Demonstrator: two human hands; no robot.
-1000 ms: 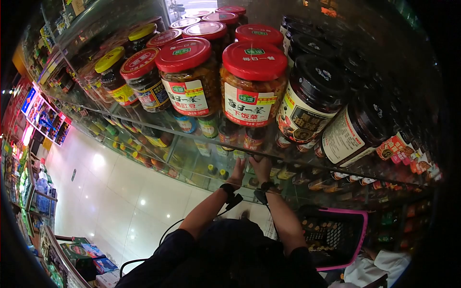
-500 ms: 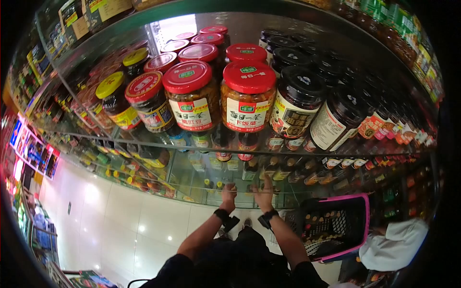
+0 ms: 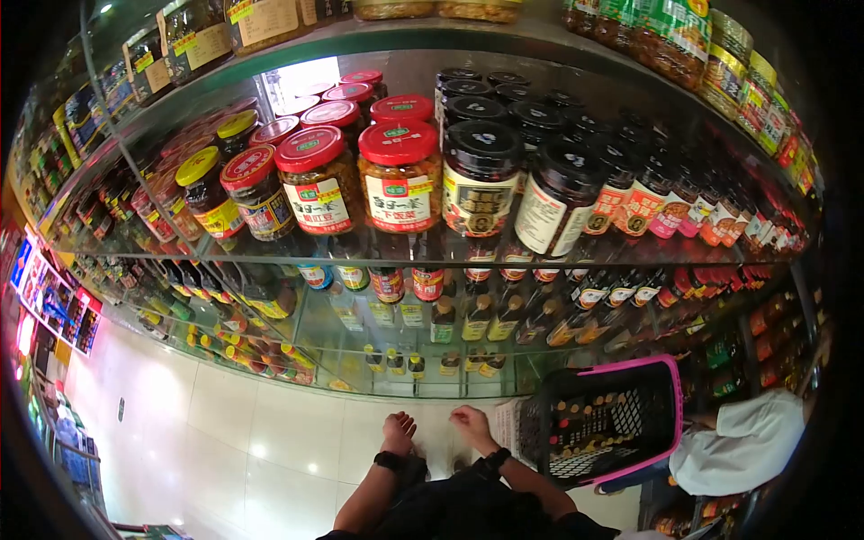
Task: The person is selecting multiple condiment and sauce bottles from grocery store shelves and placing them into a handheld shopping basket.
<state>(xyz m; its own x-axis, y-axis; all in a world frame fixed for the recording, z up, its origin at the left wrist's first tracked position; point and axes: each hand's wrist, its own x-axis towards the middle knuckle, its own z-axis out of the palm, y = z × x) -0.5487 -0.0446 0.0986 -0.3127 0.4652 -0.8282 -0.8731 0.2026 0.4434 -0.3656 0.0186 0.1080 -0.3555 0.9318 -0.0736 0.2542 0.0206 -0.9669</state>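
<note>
My left hand (image 3: 398,433) and my right hand (image 3: 472,426) hang low in front of me, over the pale floor, a little below the lowest glass shelf (image 3: 423,389). Both look empty, with loosely curled fingers, and each wrist carries a black band. Small bottles (image 3: 394,362) stand on that shelf just above my hands. At face height, red-lidded jars of pickles (image 3: 400,175) and dark-lidded jars (image 3: 480,180) fill a glass shelf.
A black basket with a pink rim (image 3: 605,423), holding several bottles, sits to my right. Beside it, another person in white (image 3: 742,441) crouches by the shelves. More bottled sauces (image 3: 504,315) line the middle shelves. White floor tiles (image 3: 207,432) stretch left toward other racks.
My two hands have come down from the lower shelf edge and now hang below it. The view has pulled back from the jars, so more shelves show.
</note>
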